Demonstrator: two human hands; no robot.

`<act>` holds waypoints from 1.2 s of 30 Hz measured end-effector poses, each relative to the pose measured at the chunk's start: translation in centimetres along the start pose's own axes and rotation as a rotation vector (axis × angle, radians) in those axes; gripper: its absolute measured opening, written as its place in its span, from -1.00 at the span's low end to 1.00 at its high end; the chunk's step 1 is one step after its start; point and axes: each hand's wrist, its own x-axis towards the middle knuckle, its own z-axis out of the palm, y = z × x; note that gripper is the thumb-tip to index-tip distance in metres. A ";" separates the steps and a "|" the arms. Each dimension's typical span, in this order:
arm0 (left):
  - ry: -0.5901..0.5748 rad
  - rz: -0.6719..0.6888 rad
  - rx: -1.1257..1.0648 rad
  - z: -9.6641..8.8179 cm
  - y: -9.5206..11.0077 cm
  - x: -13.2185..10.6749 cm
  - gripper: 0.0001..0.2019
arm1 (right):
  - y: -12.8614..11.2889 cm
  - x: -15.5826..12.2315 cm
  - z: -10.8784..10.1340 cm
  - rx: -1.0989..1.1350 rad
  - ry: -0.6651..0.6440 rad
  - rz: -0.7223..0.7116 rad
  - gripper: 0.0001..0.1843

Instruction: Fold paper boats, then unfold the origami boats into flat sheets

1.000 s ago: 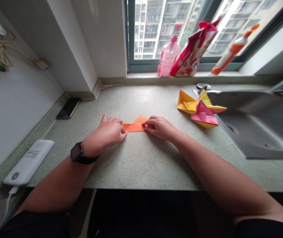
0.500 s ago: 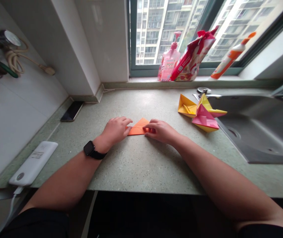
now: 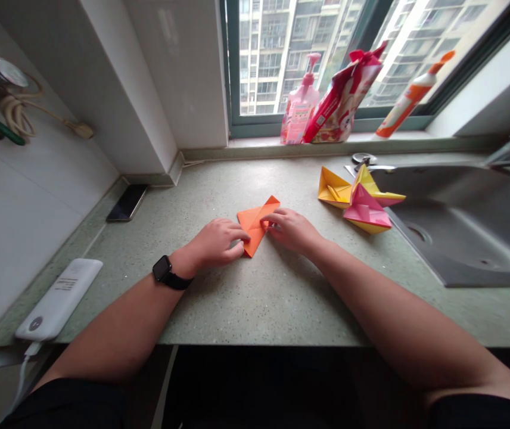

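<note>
Left hand (image 3: 217, 241): on the orange paper (image 3: 255, 223), grip unclear.
Right hand (image 3: 291, 231): fingertips on the paper's other side, grip unclear.
Nearby: folded paper shapes (image 3: 355, 199) on the counter (image 3: 192, 196).

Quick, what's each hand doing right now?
Left hand: curled, fingertips on the folded orange paper; cannot tell if gripping.
Right hand: curled, fingertips on the same paper; cannot tell if gripping.

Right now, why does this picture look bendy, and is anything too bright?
In the head view, the wide lens bows the front edge of the speckled counter and makes the window frame lean; in the head view, glare paints the far buildings pale, while the orange paper stays sharp.
</note>
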 end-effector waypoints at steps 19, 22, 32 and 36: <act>0.116 0.007 -0.021 1.7 -0.6 0.6 -0.85 | -1.4 -0.2 -1.2 0.176 -0.144 -0.347 -0.91; 0.057 0.009 -0.046 1.5 -0.6 0.5 -0.90 | -0.8 -0.1 -1.3 0.153 -0.157 -0.338 -0.86; -0.004 0.056 -0.101 1.4 -0.6 0.1 -0.82 | 0.2 -0.1 -2.7 0.130 -0.177 -0.295 -0.83; -0.011 0.076 -0.097 1.4 -0.5 0.0 -0.80 | 0.1 -0.3 -3.2 0.144 -0.219 -0.302 -0.82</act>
